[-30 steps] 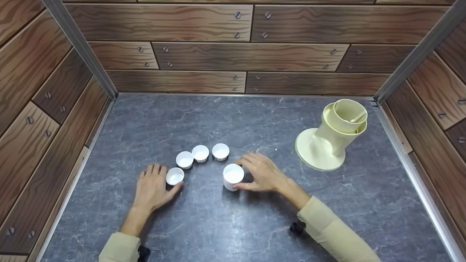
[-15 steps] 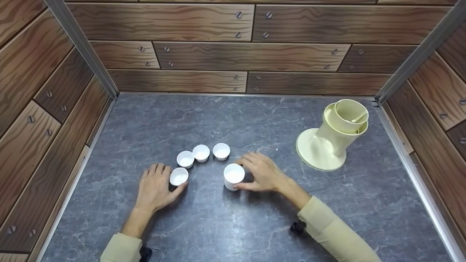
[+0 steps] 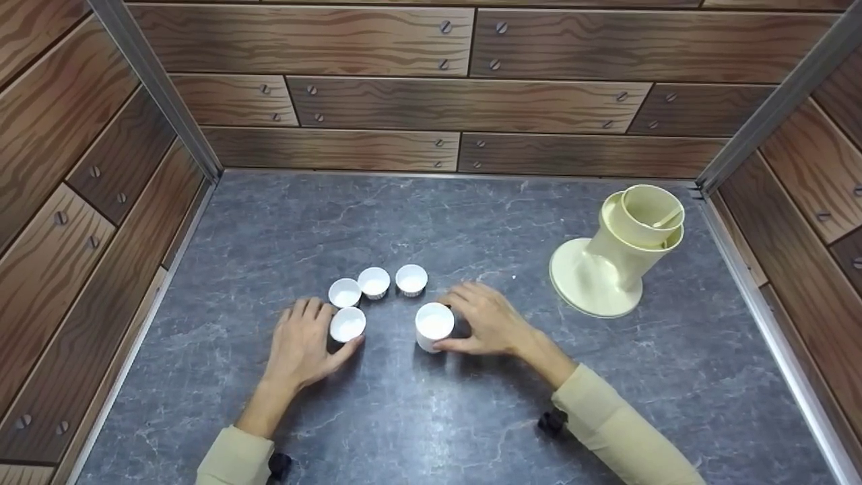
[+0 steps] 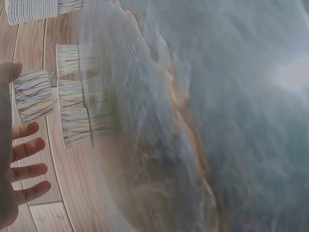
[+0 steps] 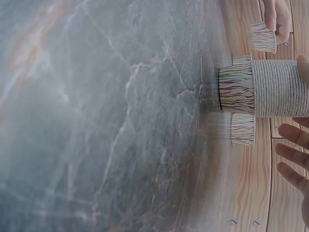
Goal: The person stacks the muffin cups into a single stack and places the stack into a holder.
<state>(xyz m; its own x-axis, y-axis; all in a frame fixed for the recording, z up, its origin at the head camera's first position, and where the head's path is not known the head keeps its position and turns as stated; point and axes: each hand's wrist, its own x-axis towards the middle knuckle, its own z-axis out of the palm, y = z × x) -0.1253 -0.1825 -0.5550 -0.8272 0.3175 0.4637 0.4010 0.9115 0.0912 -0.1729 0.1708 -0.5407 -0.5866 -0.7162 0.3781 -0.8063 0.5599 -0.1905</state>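
Note:
My left hand [image 3: 301,347] pinches one small white paper cup [image 3: 348,326] between thumb and fingers. In the left wrist view that cup [image 4: 34,96], patterned with coloured wavy lines, hangs raised above the table, its other fingers spread beside it. With my right hand [image 3: 490,322] I grip a stack of nested paper cups [image 3: 434,323], upright on the table. The right wrist view shows the stack [image 5: 280,89] as many close rims over one patterned base. Beyond my hands stand three single cups: a left one [image 3: 345,294], a middle one [image 3: 374,283] and a right one [image 3: 411,280].
On the right stands a pale yellow-green holder [image 3: 596,286] with a round base and an upright tube, another cup-shaped piece in its top. Wood-patterned panels [image 3: 377,104] wall the grey marbled table [image 3: 377,222] at the back and both sides.
My left hand has moved right with its paper cup, nearing the stack. The right hand holds the stack in the same place.

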